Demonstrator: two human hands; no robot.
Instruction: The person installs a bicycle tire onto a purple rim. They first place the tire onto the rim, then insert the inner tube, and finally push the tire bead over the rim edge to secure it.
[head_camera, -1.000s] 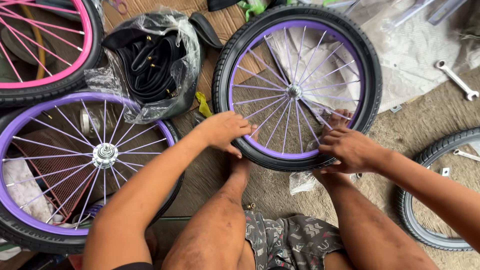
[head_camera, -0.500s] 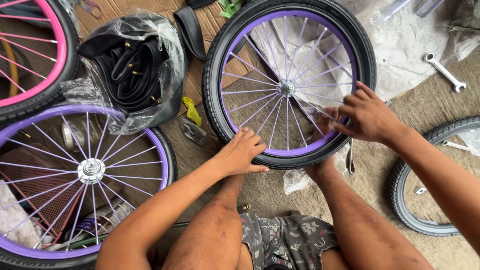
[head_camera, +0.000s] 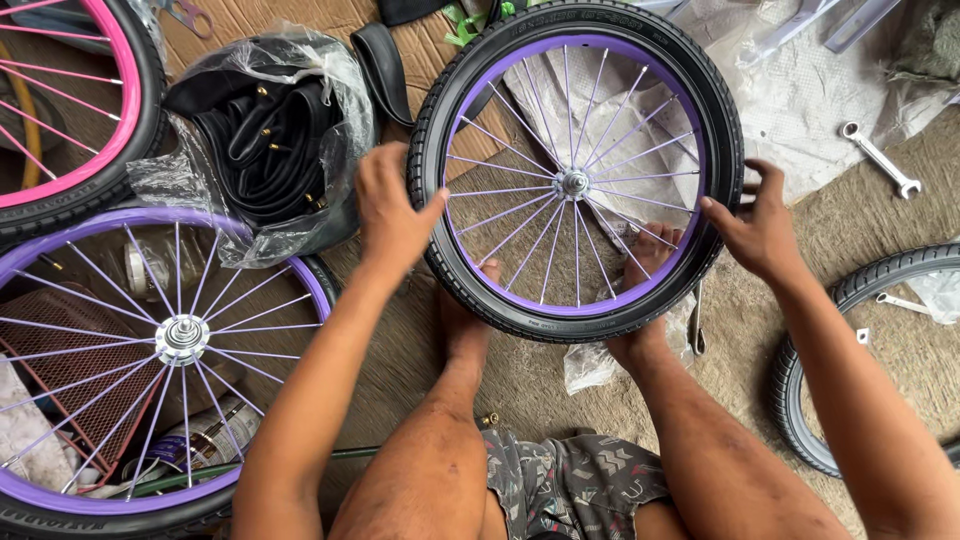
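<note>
A small bicycle wheel with a purple rim (head_camera: 500, 75), thin spokes and a black tyre (head_camera: 640, 25) lies flat in front of me, resting over my bare feet. My left hand (head_camera: 388, 210) presses on the tyre's left side, fingers wrapped over the tread. My right hand (head_camera: 755, 225) grips the tyre's right side, thumb on the purple rim. My knees and patterned shorts (head_camera: 575, 485) fill the bottom of the view.
A second purple wheel (head_camera: 60, 480) lies at lower left, a pink-rimmed wheel (head_camera: 110, 130) at upper left. A clear plastic bag of black inner tubes (head_camera: 260, 140) sits between them. A wrench (head_camera: 880, 160) and a bare tyre (head_camera: 800, 400) lie on the right.
Both hands slid along the tyre from its near edge to its left and right sides. The wheel appears higher and more centred in view.
</note>
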